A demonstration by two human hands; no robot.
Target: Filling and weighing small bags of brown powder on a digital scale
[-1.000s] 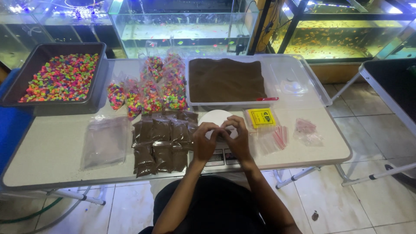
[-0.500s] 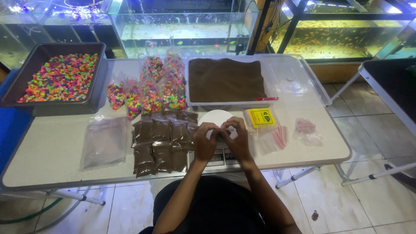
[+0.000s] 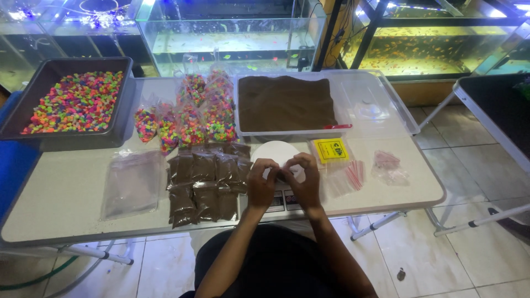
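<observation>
A pale folding bench (image 3: 66, 215) stands on a floor of light tiles (image 3: 452, 259), its metal legs splayed beneath. Along the far side, lit glass aquariums (image 3: 232, 41) glow green and yellow. At the right stands a second, dark-topped table (image 3: 497, 110). A green hose (image 3: 33, 278) lies near left.

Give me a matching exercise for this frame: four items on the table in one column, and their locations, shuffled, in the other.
Items:
1. grey tray of coloured gravel
2. clear tub of brown substrate
3. small brown-filled bags
4. yellow packet

Locations:
A. far middle of the table
B. just left of the left hand
C. far left corner
D. beyond and right of the right hand

Pairs: 1-C, 2-A, 3-B, 4-D
</observation>
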